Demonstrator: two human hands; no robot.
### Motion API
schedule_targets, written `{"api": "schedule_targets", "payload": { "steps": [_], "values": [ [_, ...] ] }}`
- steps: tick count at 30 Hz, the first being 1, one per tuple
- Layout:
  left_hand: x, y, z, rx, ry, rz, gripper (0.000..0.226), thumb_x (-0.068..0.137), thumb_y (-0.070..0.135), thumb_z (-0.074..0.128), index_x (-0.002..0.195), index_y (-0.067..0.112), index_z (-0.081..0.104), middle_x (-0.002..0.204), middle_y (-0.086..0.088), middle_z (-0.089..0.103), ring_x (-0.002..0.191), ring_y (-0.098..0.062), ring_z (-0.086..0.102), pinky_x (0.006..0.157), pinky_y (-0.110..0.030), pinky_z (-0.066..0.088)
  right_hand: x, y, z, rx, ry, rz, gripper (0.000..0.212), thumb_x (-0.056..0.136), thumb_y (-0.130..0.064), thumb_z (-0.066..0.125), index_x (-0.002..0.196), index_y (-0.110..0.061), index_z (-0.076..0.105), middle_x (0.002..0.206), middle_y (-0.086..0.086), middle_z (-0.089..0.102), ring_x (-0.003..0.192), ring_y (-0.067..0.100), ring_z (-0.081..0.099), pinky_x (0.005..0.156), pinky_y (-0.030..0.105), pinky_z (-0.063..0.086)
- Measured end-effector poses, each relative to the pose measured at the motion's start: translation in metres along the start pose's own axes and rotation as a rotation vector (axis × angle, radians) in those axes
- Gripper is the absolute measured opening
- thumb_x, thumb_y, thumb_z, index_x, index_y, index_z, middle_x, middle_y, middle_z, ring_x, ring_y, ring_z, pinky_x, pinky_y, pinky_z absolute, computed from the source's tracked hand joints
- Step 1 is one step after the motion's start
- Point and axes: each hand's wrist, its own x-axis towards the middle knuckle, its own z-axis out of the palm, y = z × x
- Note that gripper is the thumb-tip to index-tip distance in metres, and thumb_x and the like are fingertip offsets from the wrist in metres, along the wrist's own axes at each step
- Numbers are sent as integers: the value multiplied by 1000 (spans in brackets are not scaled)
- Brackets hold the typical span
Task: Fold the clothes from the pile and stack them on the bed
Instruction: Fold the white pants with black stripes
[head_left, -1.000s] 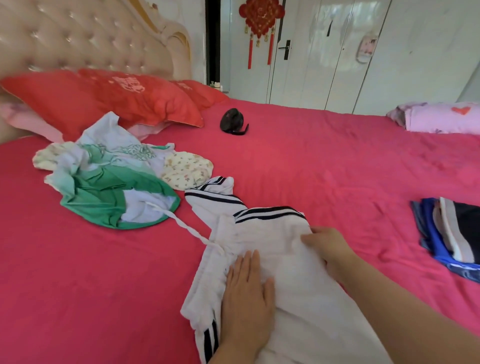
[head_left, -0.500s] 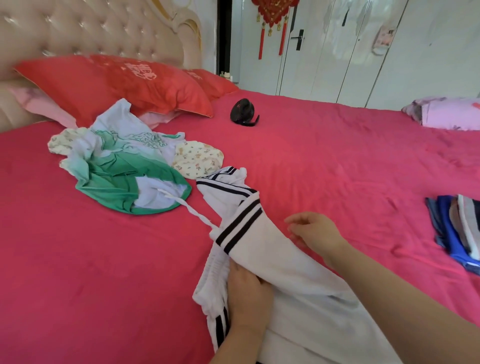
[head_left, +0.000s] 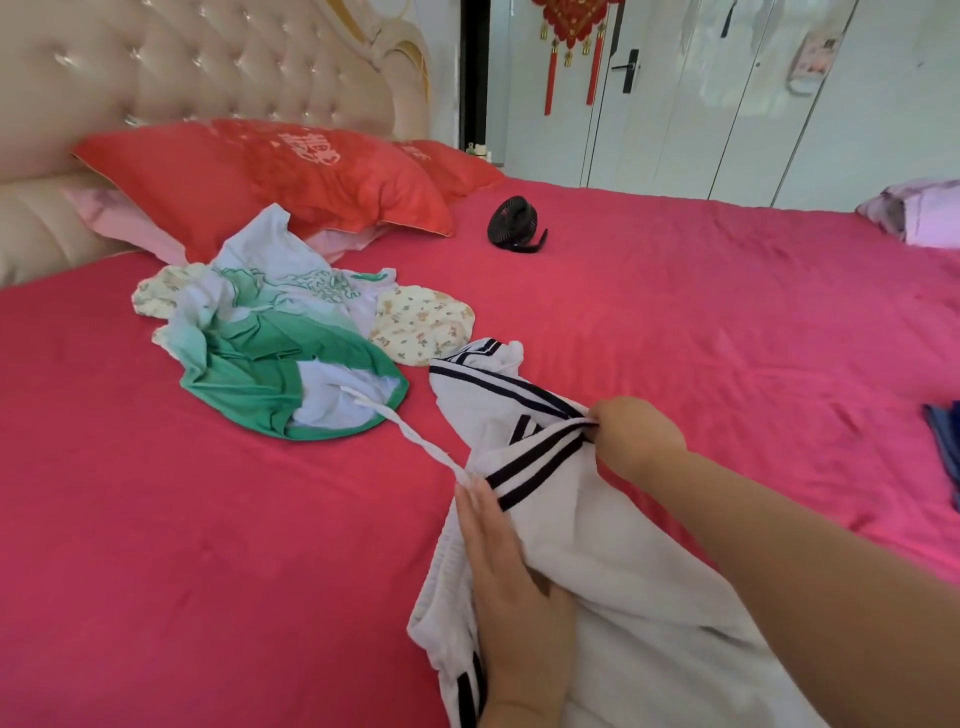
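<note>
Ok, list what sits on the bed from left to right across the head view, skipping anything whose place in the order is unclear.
green and white garment → floral cloth → black fan → right hand, pinching the white striped garment → purple bundle

Presses flat with the bare left hand (head_left: 501, 566), fingers straight (palm down); pinches the white black-striped fabric garment (head_left: 597, 545) with the curled right hand (head_left: 636, 436).

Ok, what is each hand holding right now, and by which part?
The right hand pinches the white garment at its black-striped edge. The left hand lies flat on the garment's left side, pressing it down and gripping nothing.
</note>
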Motion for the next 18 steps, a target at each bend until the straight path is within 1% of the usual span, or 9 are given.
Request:
{"api": "schedule_targets", "payload": {
  "steps": [1,2,3,5,7,10,13,15,18],
  "values": [
    [-1,0,-1,75,-48,23,121,69,-8,63,133,64,-10,157,8,-9,134,9,23,100,-15,36,-4,9,-7,-6,40,22,20,91,-13,45,98,-7,63,104,12,63,97,31,58,69,32,41],
    [-2,1,-1,132,-100,42,116,69,-8,59,134,64,-6,156,13,-15,134,-2,33,96,-19,40,-8,18,-14,8,78,36,19,90,-14,46,96,-7,63,101,12,63,95,32,57,66,31,39],
    [-2,-1,1,170,-119,87,105,71,-5,55,136,61,7,155,15,-14,132,-17,40,98,-24,41,-13,25,-24,42,124,51,18,89,-16,48,92,-7,63,98,13,63,92,32,56,65,31,37],
    [-1,-5,5,234,-96,179,73,71,1,50,133,38,45,155,6,9,131,-32,42,105,-33,39,-28,38,-47,120,238,90,16,86,-18,50,82,-7,60,90,14,61,83,32,53,62,32,36],
    [-1,-3,7,297,-94,156,52,72,3,51,121,15,62,147,-3,26,131,-31,41,104,-43,38,-46,51,-71,166,351,38,16,82,-19,56,76,-4,59,84,13,58,80,30,50,63,34,38],
    [-3,1,7,362,-154,152,40,79,14,48,115,13,66,144,-12,40,129,-31,43,101,-47,34,-79,63,-103,318,412,-45,14,75,-10,65,65,-4,58,81,7,63,82,20,53,67,29,36],
    [-2,-1,6,470,-276,187,47,84,30,35,119,18,64,139,-10,48,126,-30,46,110,-35,28,-106,68,-128,587,339,-12,19,82,-9,58,64,-5,54,62,8,56,60,13,45,54,23,33],
    [-2,3,5,551,-378,222,54,86,36,26,124,20,60,134,-4,54,126,-30,49,115,-30,17,-118,75,-141,451,405,-18,23,85,-20,58,67,-7,52,56,4,47,55,11,40,50,19,31],
    [-1,9,3,592,-493,182,77,79,51,0,138,27,43,147,4,38,141,-20,25,112,-25,-5,-131,90,-156,-85,447,83,17,85,-32,57,83,-15,58,72,6,59,72,27,54,58,30,40]
  ]
}}
